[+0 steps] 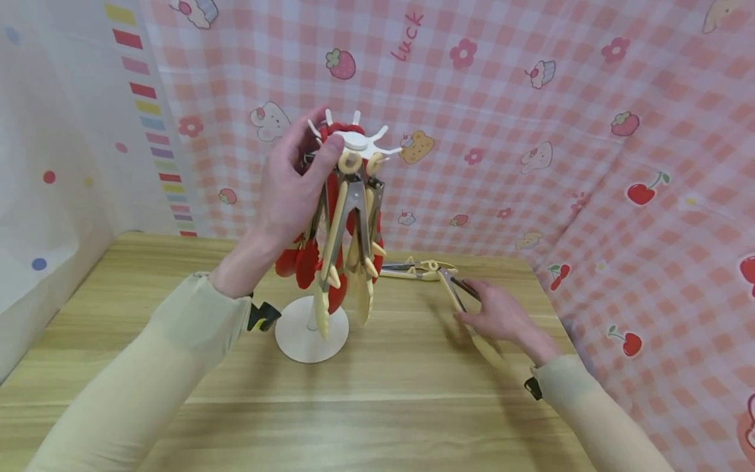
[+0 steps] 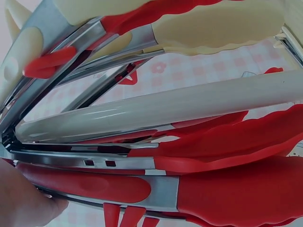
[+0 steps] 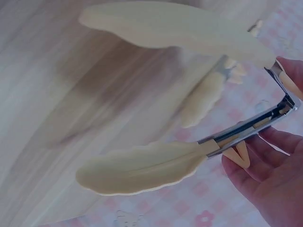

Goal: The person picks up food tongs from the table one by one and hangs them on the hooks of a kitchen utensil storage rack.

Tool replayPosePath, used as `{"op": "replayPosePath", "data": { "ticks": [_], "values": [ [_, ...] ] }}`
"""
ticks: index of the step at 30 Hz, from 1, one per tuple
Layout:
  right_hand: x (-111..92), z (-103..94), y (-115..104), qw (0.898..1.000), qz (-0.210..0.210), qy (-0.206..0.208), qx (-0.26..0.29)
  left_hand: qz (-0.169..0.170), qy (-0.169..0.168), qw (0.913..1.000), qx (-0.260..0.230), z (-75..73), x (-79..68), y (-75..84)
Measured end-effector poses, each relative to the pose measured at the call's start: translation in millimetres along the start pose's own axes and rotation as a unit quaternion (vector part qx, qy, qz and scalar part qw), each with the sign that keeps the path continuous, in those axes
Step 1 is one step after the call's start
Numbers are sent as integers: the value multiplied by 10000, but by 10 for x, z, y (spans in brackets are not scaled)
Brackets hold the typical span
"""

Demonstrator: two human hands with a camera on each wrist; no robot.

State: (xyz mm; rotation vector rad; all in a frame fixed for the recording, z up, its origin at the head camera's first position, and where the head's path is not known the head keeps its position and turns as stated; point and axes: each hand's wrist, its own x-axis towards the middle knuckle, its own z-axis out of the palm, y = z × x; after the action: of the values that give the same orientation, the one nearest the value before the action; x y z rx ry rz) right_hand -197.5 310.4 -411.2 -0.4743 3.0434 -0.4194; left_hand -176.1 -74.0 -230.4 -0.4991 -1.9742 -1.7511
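Observation:
A white stand [image 1: 312, 344] with a ring of hooks at its top carries several hanging tongs. Red tongs [image 1: 305, 265] hang on its left side, while cream tongs [image 1: 336, 239] hang toward the front. My left hand [image 1: 286, 187] grips the stand's top, thumb over the white hub beside the hooks. The left wrist view shows the pale post [image 2: 165, 109] between red and cream heads. Over the table's right part, my right hand [image 1: 501, 311] holds another pair of cream tongs [image 3: 142, 168], its two arms spread apart and scalloped heads pointing away from the fingers.
Another pair of cream tongs [image 1: 409, 270] lies on the wooden table [image 1: 377, 419] near the back edge, behind the held pair. Pink checked cloth [image 1: 501, 111] hangs behind and to the right. A white patterned sheet [image 1: 59, 131] hangs at the left.

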Motion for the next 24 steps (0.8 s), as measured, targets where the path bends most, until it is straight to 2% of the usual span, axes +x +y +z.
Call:
{"op": "replayPosePath", "data": {
  "ticks": [5,10,15,24],
  "values": [
    [-22,-82,-184,9982,-159,407,407,99,-69,9999,117,-18,14,-20],
    [-69,-181,-407,9919,-435,911,774,175,-168,9996,134,-45,29,-27],
    [-110,-284,-646,9792,-859,1439,1144,162,-240,9995,120,-89,33,-19],
    [-206,-415,-979,9564,-1320,2112,1528,266,-363,9989,150,-119,68,-46]
  ]
}}
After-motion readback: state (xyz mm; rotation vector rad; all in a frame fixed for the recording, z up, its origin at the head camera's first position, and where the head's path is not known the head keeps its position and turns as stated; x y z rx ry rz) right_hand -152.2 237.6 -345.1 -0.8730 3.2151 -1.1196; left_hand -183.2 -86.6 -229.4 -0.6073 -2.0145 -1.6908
